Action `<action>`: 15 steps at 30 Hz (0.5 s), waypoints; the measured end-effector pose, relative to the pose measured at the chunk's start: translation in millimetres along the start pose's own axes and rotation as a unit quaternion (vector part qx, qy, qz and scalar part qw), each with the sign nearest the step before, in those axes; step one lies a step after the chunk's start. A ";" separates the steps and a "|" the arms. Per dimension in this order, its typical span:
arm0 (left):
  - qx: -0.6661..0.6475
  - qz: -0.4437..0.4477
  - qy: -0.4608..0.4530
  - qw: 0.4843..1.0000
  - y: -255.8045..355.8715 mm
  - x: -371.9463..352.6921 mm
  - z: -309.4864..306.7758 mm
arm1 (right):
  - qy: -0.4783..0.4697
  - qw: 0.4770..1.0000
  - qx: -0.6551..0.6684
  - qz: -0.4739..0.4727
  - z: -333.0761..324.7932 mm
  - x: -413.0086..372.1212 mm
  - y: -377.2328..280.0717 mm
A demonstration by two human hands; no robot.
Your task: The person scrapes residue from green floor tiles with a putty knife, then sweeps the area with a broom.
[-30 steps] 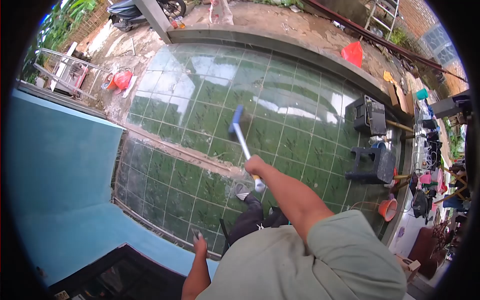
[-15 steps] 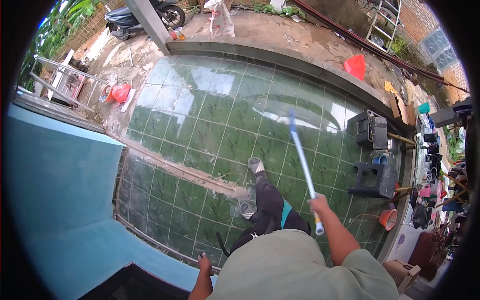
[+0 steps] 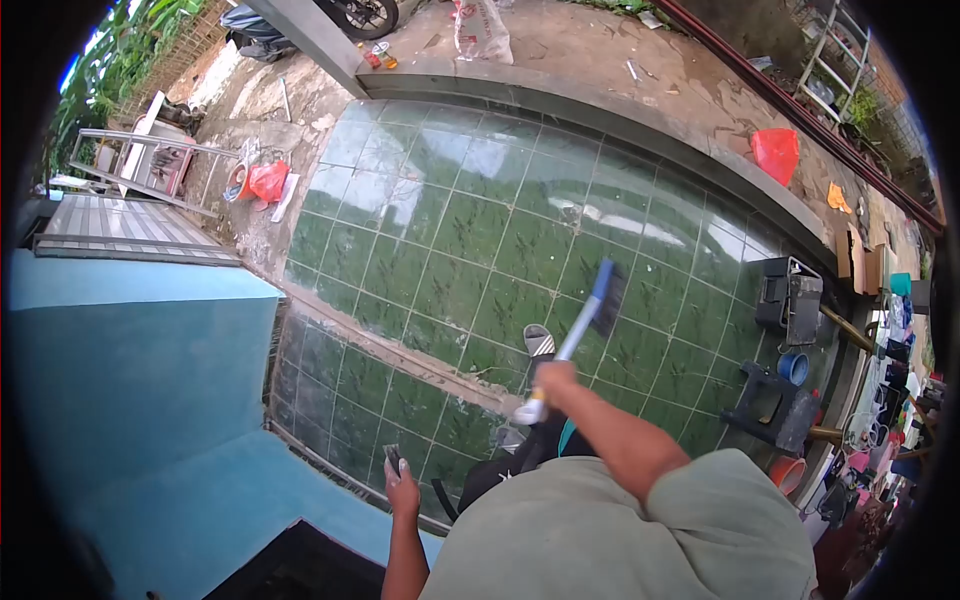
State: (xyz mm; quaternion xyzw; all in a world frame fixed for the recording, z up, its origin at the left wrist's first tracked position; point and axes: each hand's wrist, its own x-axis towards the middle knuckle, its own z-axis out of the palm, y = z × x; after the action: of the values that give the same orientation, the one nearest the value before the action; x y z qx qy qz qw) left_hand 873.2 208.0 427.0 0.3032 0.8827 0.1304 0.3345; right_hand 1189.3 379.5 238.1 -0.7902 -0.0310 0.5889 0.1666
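Note:
My right hand (image 3: 556, 381) is closed round the handle of a brush (image 3: 579, 333) in the head view. The brush has a pale handle with a white end, a blue head and dark bristles, and is held out over the green tiled floor (image 3: 470, 240). At the lower left, my left hand (image 3: 403, 490) grips a small dark flat object (image 3: 391, 456) whose kind I cannot make out. My sandalled foot (image 3: 538, 340) stands near the brush; the other foot is partly hidden by my legs.
A low ledge (image 3: 620, 105) borders the floor. At the right stand a black toolbox (image 3: 789, 296), a blue pail (image 3: 793, 368), a dark plastic stool (image 3: 770, 405) and an orange bucket (image 3: 787, 474). A blue wall (image 3: 130, 380) rises at the left.
My right hand has swung left and inward, bringing the brush closer to my body, with its bristles now visible. My left hand is raised slightly. The camera view has shifted.

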 end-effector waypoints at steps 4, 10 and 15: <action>0.041 0.035 -0.003 0.999 35.5 6.7 2.0 | -0.122 0.984 -0.095 -0.091 116.2 -35.3 -100.6; 0.049 -0.052 -0.009 0.997 -25.9 8.3 -15.7 | -0.382 0.911 -0.021 -0.153 102.0 -6.0 -196.9; 0.092 -0.142 -0.022 0.985 -103.1 10.8 -10.5 | -0.129 0.935 -0.160 -0.288 -9.6 -46.1 -123.6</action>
State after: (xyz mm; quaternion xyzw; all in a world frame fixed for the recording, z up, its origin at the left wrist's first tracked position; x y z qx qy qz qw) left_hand 813.6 133.8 384.6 0.2068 0.9174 -0.0067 0.3398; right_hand 1202.5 482.5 320.0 -0.6809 -0.3724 0.5998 0.1948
